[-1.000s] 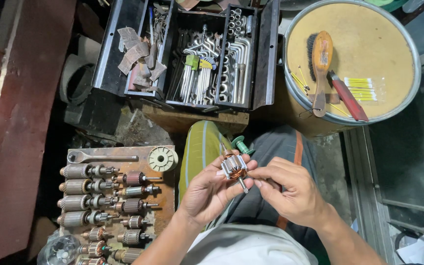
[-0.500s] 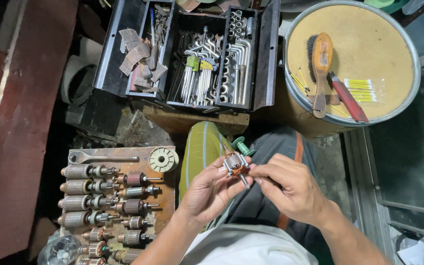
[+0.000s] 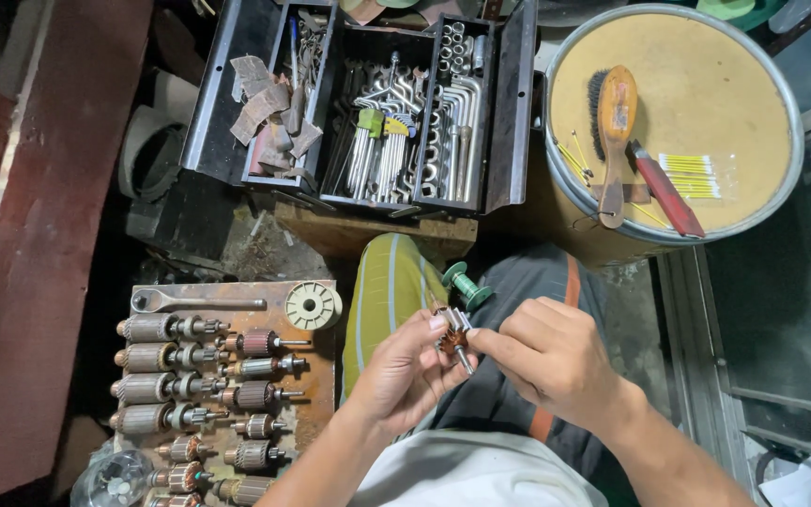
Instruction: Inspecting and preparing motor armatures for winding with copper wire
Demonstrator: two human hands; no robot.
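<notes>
Cluttered workshop floor fills the view, seen from above, with a person seated at the centre. Both hands meet over the lap: the left hand (image 3: 404, 376) pinches a small motor armature (image 3: 453, 335) between thumb and fingers, its copper winding and steel shaft poking out toward five o'clock. The right hand (image 3: 549, 361) comes in from four o'clock, fingers closed narrow on the shaft end of that same armature, so both hands hold it, just at centre frame. Right above it, at twelve o'clock, a green spool (image 3: 466, 283) sits beside a striped yellow-green cushion (image 3: 389, 291). At nine o'clock, a rusty tray (image 3: 321, 376) carries rows of larger armatures (image 3: 157, 358), with a spanner (image 3: 197, 301) and a pale plastic fan wheel (image 3: 313, 305) along its top edge. Up at twelve, a black toolbox (image 3: 368, 103) stands open, packed with hex keys and sockets. At two o'clock, a round drum lid (image 3: 696, 113) bears a wooden brush (image 3: 615, 131) and a red-handled tool (image 3: 668, 192).
</notes>
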